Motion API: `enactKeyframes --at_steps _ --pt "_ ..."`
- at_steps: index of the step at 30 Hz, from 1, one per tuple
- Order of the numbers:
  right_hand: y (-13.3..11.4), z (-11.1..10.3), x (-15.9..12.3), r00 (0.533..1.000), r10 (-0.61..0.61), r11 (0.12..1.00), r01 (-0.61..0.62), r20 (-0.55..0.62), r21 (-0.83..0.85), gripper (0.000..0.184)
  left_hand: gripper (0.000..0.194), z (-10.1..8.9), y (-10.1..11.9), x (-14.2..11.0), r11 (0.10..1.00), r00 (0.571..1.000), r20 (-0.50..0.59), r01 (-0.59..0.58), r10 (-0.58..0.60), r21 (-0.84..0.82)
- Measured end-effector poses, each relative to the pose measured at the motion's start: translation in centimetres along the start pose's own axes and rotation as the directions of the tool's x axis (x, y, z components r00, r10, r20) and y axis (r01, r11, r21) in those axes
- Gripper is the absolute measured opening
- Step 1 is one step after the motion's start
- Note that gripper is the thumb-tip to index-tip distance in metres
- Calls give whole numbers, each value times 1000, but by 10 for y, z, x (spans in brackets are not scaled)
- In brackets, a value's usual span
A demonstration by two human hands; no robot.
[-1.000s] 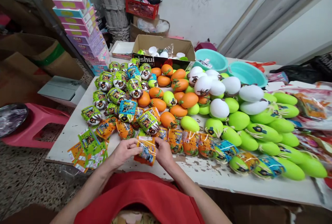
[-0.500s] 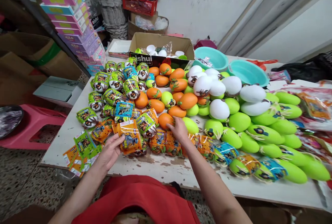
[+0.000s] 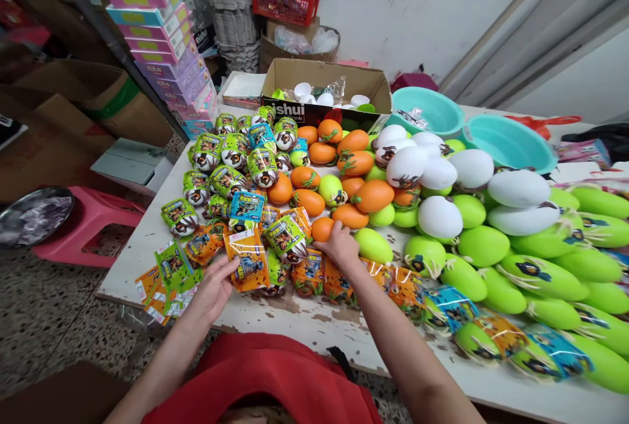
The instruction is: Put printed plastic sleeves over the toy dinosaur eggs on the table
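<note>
Pinching an orange printed wrapper, the left hand works in front of the cardboard box, toward its left, while the right hand has fingers on an orange egg straight in front of that box; how firmly, I can't tell. Plenty looks done: wrapped eggs crowd the box's front left. Plenty looks left, too: white eggs and green eggs, many unwrapped, sprawl to the box's front right.
</note>
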State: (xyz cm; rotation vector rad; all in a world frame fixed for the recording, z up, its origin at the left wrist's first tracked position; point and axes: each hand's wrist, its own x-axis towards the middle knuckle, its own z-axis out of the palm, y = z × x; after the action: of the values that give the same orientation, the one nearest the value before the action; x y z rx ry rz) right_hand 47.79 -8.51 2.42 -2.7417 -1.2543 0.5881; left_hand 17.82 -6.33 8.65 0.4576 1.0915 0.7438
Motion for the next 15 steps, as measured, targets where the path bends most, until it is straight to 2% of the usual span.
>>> enactKeyframes --at_steps 4,7,9,10,11,12,13,14,15 --pt "-6 -6 -1 1000 11 997 -8 -29 83 76 30 -1 1 2 1000 1000 -24 -3 3 -15" --pt "2 -23 -5 998 23 985 -13 -54 174 78 29 -2 4 3 1000 999 -41 -10 9 -27" --pt "17 -40 -11 999 27 914 -10 -37 405 77 31 -2 6 3 1000 999 -49 -15 14 -21" --pt "26 -48 -16 1000 19 809 -8 -13 588 75 32 -2 7 3 1000 998 -53 -18 17 -17" --pt "37 -56 -22 1000 3 634 -17 19 773 73 32 -2 8 2 1000 998 -54 -19 18 -15" --pt "47 -64 -30 998 -23 406 -42 56 913 71 31 -2 9 2 1000 999 -47 -18 18 -15" --pt "57 -70 -40 994 -56 175 -82 93 981 70 30 -1 10 1 1000 999 -31 -15 15 -13" --pt "66 -76 -51 988 -92 -6 -128 127 992 72 29 0 11 -1 1000 1000 -6 -7 7 -7" --pt "74 -80 -62 980 -122 -138 -174 157 975 74 28 2 13 -2 1000 1000 27 6 -6 6"
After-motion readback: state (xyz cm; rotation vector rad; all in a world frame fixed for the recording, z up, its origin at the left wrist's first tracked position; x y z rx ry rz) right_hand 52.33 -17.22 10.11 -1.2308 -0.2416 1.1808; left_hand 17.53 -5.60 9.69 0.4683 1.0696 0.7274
